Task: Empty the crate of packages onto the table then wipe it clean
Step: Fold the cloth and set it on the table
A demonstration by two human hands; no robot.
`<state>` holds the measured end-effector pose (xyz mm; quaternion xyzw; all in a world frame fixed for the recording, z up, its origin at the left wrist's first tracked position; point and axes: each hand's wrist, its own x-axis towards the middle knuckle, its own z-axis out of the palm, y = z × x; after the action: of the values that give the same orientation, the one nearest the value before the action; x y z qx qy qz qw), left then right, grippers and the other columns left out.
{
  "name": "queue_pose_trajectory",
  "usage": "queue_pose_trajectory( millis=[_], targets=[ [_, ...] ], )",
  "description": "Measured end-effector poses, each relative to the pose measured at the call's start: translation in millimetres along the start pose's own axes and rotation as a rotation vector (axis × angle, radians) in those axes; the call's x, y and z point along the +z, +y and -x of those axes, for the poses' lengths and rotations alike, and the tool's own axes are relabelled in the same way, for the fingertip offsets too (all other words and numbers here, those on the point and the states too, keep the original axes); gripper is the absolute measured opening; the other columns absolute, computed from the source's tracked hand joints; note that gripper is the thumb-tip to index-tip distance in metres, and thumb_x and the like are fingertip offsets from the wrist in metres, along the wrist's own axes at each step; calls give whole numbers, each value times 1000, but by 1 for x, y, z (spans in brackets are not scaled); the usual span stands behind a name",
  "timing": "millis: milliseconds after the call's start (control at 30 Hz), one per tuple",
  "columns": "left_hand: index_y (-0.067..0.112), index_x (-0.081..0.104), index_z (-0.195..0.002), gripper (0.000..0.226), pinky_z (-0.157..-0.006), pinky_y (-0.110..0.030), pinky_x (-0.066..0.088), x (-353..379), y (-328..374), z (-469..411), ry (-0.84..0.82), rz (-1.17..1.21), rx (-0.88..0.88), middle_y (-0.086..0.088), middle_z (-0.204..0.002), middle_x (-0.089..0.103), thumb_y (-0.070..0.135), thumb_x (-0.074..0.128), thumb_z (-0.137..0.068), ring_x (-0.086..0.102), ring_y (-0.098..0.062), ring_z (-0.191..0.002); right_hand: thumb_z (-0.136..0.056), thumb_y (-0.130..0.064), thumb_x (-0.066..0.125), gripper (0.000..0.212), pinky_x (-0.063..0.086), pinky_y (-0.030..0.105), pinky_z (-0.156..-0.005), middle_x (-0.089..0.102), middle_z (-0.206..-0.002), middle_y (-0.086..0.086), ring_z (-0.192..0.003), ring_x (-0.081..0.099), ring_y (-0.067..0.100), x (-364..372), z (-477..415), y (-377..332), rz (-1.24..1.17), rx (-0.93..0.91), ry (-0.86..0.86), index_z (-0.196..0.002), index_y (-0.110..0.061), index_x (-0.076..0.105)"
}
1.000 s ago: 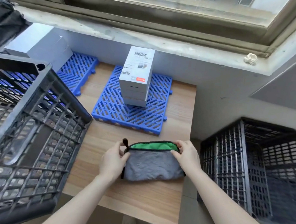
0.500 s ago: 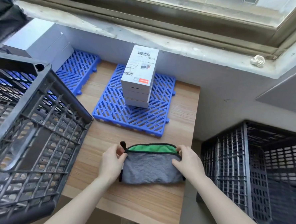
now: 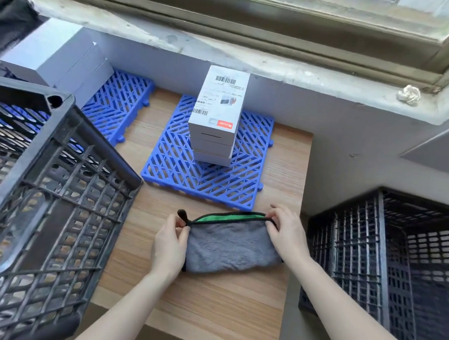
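Atop white packages (image 3: 215, 132), barcoded label (image 3: 220, 97)

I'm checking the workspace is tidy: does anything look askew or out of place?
The black crate on the left looks tilted, its near corner past the table's front edge. A crumpled white wad lies on the window sill. The stacked white boxes sit slightly unevenly.

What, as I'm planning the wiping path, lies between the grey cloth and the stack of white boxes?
Head view: a narrow strip of bare table, then the near part of the blue grid mat under the boxes.
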<state>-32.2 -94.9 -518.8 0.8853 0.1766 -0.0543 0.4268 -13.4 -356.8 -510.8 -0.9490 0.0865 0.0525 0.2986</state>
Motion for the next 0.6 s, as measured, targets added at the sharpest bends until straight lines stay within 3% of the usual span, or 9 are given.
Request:
queue_pose_trajectory(
  millis=[133,267,333,400,500,600],
  targets=[
    [19,53,-86,10,-72,-39,48,1,4,-6,25,-21,-19,4,-74,64,19,62,-91,62,-27,-78,-88,-15,58,9,32,27,-73,60,-93,-4,-96,52,19,3,-7,-6,1,34,-40,-96,-17,60],
    [19,53,-88,9,-75,-38,46,2,7,-12,52,-62,-41,3,-81,62,21,62,-91,61,-27,-83,-84,-13,57,14,33,25,-72,55,-92,-10,-90,51,15,3,-6,-8,-44,122,-68,-96,-22,57],
    [17,55,-93,7,-79,-40,45,0,5,-8,105,-111,118,0,-90,58,20,60,-90,57,-27,-88,-83,-16,56,12,36,27,-70,58,-92,-6,-87,51,17,1,-1,-10,-29,183,-116,-94,-21,57],
    [15,57,-99,14,-79,-39,44,-2,2,4,119,-225,390,-1,-96,57,25,55,-88,54,-24,-90,-83,-22,53,4,40,30,-68,59,-86,-1,-83,52,23,-4,6,-10,81,226,-198,-85,-21,55],
    [16,63,-103,24,-77,-35,44,-3,-6,24,41,-373,729,0,-103,62,29,53,-86,56,-22,-94,-81,-30,49,10,42,30,-64,60,-86,3,-83,56,28,-10,20,-11,305,242,-384,-78,-21,52],
    [18,64,-106,26,-78,-32,41,-1,-21,38,-85,-508,927,1,-109,63,31,56,-86,60,-22,-98,-78,-36,49,15,44,30,-69,60,-95,0,-96,59,26,-13,32,-13,435,196,-462,-83,-22,52]
  ],
)
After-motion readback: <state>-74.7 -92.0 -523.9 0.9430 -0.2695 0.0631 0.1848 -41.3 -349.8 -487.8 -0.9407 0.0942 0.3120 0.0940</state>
